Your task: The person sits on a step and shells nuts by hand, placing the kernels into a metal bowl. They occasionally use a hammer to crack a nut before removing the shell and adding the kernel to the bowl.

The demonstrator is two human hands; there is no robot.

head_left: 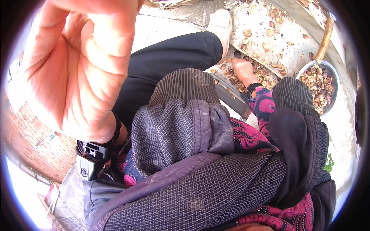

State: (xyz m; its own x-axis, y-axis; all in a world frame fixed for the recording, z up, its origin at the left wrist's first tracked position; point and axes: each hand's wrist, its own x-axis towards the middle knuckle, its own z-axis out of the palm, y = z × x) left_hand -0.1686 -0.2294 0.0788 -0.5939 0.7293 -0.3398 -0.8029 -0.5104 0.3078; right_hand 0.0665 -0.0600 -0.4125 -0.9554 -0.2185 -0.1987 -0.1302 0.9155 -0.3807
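My left hand (79,71) is raised large at the upper left, palm toward me, fingers curled with their tips past the top edge; whether they hold anything is hidden. A black strapped device (92,159) sits at its wrist. Down on the ground my right hand (243,70) has its fingers bent closed among brown nut shells and pieces (266,77); what they grip is hidden. Right of it a round bowl (334,82) holds nut pieces (316,86). A wooden handle (325,36) slants above the bowl's rim. A dark metal bar (231,98) lies below my right hand.
My dark-trousered leg (169,54) stretches to a pale shoe (222,29). Pale slabs (258,48) carry scattered shells. Brickwork (34,127) shows at the left, green leaves (328,163) at the right. My bunched dark sleeves and clothing (192,181) fill the lower middle.
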